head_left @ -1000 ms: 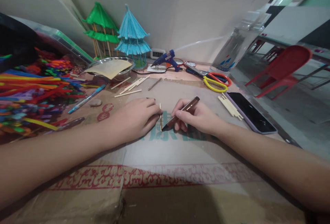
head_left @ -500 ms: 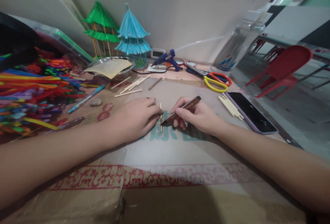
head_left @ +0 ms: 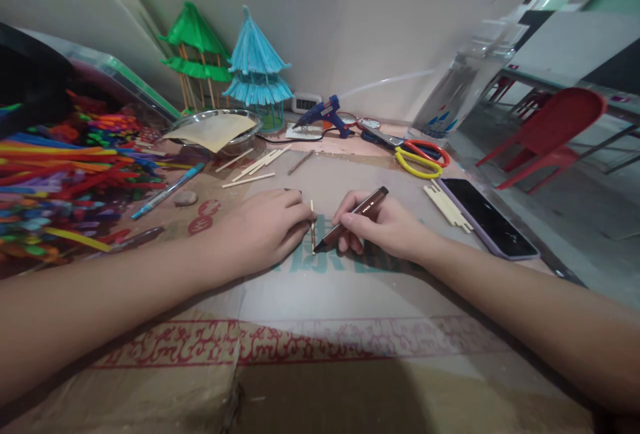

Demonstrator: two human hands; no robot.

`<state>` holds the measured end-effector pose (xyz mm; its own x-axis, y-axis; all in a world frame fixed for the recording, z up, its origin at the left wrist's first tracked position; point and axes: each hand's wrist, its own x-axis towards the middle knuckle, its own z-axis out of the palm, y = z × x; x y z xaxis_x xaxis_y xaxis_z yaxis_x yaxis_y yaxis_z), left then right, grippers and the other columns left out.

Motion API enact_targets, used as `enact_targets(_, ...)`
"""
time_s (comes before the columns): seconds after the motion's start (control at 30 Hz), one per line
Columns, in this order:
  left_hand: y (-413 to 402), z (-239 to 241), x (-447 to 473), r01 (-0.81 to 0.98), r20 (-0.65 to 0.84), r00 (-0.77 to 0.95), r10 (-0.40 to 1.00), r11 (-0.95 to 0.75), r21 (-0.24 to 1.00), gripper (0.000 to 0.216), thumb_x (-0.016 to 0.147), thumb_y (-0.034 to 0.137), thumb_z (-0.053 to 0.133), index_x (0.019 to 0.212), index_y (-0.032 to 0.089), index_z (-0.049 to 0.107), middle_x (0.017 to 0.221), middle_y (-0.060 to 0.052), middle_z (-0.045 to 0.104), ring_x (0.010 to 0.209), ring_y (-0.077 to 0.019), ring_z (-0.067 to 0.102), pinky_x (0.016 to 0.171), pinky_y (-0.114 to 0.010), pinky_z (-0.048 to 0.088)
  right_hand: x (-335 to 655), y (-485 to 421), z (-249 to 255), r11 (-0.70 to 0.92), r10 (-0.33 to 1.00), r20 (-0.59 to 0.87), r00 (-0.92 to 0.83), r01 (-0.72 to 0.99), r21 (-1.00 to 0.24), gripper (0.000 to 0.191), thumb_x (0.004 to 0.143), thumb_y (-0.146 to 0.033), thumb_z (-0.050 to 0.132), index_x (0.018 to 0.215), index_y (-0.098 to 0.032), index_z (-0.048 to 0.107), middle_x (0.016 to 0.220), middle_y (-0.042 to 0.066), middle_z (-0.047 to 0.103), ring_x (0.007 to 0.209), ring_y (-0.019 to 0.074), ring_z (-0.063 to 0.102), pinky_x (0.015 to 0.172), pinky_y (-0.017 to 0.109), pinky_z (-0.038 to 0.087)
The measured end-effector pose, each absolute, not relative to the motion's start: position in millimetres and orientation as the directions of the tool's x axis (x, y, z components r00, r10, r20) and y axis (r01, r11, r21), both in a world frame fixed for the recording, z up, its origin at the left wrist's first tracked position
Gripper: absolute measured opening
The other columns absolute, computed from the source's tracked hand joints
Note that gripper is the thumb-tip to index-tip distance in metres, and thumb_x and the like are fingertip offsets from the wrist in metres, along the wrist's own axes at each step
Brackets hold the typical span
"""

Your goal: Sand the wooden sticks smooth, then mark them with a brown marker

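Note:
A short thin wooden stick (head_left: 313, 237), partly coloured brown, lies on the cardboard-covered table (head_left: 300, 301) and points away from me. My left hand (head_left: 280, 224) rests beside it, its bent fingers holding the stick from the left. In my right hand (head_left: 370, 224) is a brown marker pen (head_left: 369, 206), gripped like a pencil and slanting down to the left. The dark tip touches the stick near its near end. Past my left hand lie several pale wooden sticks (head_left: 260, 164) and one brown-coloured stick (head_left: 301, 163).
Pipe cleaners (head_left: 60, 167) are heaped at left, beside a blue pen (head_left: 169, 191). Behind stand green (head_left: 193, 34) and blue (head_left: 257, 61) model pavilions, a metal bowl (head_left: 245, 145) and a glue gun (head_left: 325, 114). At right are scissors (head_left: 420, 157), a phone (head_left: 490, 217) and a plastic bottle (head_left: 445, 94).
My right hand has shifted the marker tip slightly toward me along the stick, to near its end. My left hand stays in place.

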<state>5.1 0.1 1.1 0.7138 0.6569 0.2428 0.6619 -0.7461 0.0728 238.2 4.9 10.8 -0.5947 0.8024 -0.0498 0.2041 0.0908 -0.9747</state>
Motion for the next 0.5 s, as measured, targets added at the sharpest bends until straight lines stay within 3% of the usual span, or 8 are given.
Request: enact_targets(0.5, 0.6, -0.7, 4.2, 0.646, 0.262, 0.727, 0.635, -0.762, 0.056, 0.029, 0.099, 0.026, 0.044, 0.114, 0.019, 0.068, 0.094, -0.008, 0.062, 0.087, -0.0233, 0.06, 0.073, -0.036, 0.045, 237.5, 5.8, 10.1, 0.112, 0.818, -0.017, -0.575, 0.187, -0.976, 0.021, 0.091, -0.037, 0.062, 0.085, -0.018, 0.055, 0.062, 0.001, 0.069, 0.048, 0.009, 0.056, 0.046, 0.021, 0.046)
